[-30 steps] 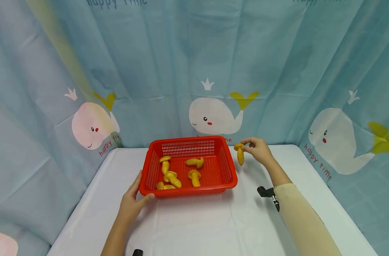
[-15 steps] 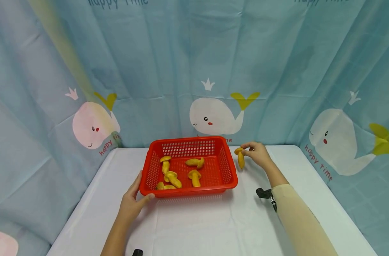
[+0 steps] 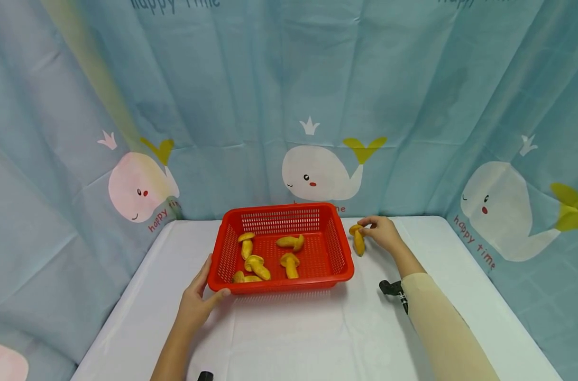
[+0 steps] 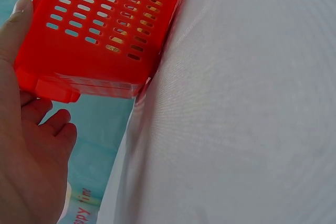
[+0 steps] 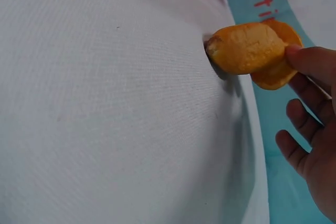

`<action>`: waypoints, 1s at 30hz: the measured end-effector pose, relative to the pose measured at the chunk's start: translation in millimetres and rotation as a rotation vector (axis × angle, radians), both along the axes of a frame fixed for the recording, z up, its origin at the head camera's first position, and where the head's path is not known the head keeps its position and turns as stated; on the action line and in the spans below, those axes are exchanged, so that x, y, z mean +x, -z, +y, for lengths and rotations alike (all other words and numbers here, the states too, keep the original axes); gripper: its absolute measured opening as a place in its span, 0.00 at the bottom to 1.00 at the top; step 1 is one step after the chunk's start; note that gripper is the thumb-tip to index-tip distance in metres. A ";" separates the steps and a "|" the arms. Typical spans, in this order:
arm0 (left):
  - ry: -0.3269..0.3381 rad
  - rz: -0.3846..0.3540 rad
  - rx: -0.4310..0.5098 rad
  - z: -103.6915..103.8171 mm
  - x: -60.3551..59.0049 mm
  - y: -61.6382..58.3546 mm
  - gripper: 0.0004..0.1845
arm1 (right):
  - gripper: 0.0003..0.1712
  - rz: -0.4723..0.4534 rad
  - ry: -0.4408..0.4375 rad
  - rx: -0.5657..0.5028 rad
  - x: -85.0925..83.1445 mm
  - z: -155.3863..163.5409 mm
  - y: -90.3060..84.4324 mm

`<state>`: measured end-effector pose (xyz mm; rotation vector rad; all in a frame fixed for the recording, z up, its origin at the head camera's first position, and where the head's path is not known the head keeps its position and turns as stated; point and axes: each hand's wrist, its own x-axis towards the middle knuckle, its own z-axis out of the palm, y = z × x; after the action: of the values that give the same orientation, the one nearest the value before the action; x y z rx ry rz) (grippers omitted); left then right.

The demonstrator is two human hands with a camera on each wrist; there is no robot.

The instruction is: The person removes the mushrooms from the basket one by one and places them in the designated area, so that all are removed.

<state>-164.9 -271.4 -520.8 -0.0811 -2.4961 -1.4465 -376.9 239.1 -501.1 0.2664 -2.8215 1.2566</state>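
Mushroom (image 3: 358, 239), yellow toy, one piece outside the basket: pinched by the cap in the fingertips of the right hand (image 3: 383, 233). Over the last second this hand has lowered it from mid-air to the white tablecloth (image 3: 289, 333); the right wrist view shows its stem end (image 5: 242, 49) meeting the cloth, so the piece reads as being set down just right of the basket, grip not yet released.

Basket (image 3: 280, 286), red slotted plastic, one: near-left corner held by the left hand (image 3: 197, 302), thumb along the front rim, fingers curled loosely beneath; unmoved across the frames.

Mushrooms inside the basket, between the two hands: five counted, one (image 3: 257, 265) nearest the left hand partly overlapping another.

Whale-print curtain (image 3: 317, 106), one, beyond both hands.
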 end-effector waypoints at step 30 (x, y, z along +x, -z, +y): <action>0.012 0.023 0.005 0.1 1.0 -1.7 0.54 | 0.16 -0.047 -0.020 -0.014 -3.8 -2.2 15.3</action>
<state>-163.9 -271.3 -519.1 -0.1118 -2.4784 -1.4481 -380.6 236.8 -516.4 0.2684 -2.8555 1.3030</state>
